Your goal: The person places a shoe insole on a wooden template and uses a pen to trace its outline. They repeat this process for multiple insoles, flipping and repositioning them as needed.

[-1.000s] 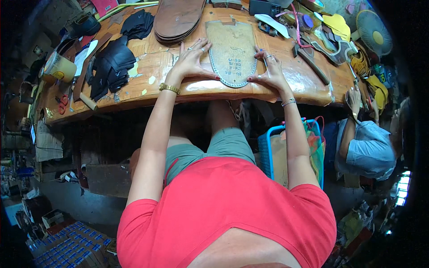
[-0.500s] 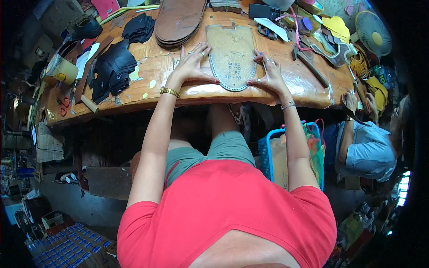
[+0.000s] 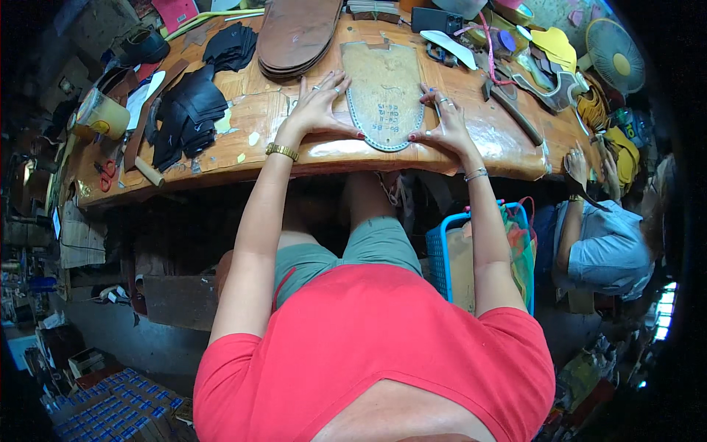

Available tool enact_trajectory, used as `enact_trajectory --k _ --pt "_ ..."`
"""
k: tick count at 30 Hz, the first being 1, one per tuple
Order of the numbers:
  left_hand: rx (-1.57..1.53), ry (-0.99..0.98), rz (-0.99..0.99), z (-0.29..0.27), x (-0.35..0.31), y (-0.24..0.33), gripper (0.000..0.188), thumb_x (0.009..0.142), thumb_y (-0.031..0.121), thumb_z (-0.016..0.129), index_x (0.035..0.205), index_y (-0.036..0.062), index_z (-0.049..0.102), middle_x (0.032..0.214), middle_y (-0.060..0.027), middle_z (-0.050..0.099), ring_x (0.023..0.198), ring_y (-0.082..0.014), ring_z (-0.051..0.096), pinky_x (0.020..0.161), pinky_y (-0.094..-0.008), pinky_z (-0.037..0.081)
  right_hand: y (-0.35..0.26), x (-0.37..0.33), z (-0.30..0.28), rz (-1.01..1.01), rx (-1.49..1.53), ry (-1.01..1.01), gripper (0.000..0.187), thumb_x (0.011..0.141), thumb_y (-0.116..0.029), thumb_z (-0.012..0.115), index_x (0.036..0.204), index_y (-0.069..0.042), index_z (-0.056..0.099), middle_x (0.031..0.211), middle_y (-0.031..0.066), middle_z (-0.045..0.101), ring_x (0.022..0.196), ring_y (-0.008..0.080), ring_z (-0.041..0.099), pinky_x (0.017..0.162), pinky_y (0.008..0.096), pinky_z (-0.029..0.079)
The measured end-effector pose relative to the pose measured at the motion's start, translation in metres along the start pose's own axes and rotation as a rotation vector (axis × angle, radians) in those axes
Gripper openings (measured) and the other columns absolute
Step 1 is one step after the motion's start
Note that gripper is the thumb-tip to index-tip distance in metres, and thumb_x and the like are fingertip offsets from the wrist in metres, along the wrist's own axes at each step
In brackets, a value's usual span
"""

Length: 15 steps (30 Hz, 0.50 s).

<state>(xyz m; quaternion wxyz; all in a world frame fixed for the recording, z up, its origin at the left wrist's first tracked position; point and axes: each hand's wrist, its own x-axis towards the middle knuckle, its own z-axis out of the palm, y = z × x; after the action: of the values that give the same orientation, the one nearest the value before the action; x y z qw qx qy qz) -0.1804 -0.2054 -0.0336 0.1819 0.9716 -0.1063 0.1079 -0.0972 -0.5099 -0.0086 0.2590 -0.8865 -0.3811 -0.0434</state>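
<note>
A tan, tongue-shaped template [image 3: 383, 88] lies flat near the front edge of the wooden table, its rounded end toward me. Small stitch-like marks run along its curved border, and there is handwriting on its face. My left hand [image 3: 322, 108] rests at its left side with fingers spread, the fingertips and thumb touching the edge. On the opposite side my right hand [image 3: 445, 124] is also spread, thumb near the rounded tip and fingers along the right edge. Neither hand is wrapped round anything.
A stack of brown rounded leather pieces [image 3: 298, 33] sits behind my left hand. Black cut pieces [image 3: 184, 114] and red-handled scissors [image 3: 107, 174] lie left. A hammer [image 3: 515, 114] lies right. A blue basket [image 3: 437, 258] stands below the table; a co-worker [image 3: 607, 239] sits far right.
My hands and the template stay in place, with only a slight shift of the whole view. At the far right, the co-worker's hands have changed position a little.
</note>
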Motion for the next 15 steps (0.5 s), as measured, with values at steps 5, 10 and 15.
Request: enact_trajectory --k 5,10,15 --pt "-0.014 0.016 0.002 0.004 0.003 -0.003 0.132 0.04 0.079 0.072 0.144 0.006 0.036 0.153 -0.0135 0.028 0.144 -0.0272 0.019 0.11 -0.0657 -0.002 0.002 0.0 0.001 -0.003 -0.026 0.009 0.081 0.051 -0.056 0.084 0.11 -0.012 0.049 0.144 0.0088 0.045 0.128 0.0296 0.044 0.109 0.0448 0.02" --pt "0.026 -0.034 -0.017 0.003 0.004 -0.004 0.127 0.047 0.078 0.07 0.146 0.0076 0.033 0.154 -0.0138 0.025 0.144 -0.0253 0.018 0.111 -0.063 -0.003 0.01 0.001 0.006 -0.031 0.017 0.026 0.084 0.049 -0.059 0.084 0.11 -0.012 0.049 0.142 0.0108 0.047 0.125 0.0251 0.049 0.11 0.048 0.019" --pt "-0.058 -0.025 -0.068 0.006 0.007 -0.005 0.119 0.054 0.079 0.067 0.144 0.0077 0.037 0.154 -0.0133 0.026 0.144 -0.0254 0.019 0.111 -0.0635 -0.003 0.011 0.001 0.007 -0.03 -0.001 0.038 0.083 0.05 -0.059 0.084 0.11 -0.013 0.049 0.144 0.0126 0.045 0.13 0.027 0.045 0.11 0.0487 0.018"
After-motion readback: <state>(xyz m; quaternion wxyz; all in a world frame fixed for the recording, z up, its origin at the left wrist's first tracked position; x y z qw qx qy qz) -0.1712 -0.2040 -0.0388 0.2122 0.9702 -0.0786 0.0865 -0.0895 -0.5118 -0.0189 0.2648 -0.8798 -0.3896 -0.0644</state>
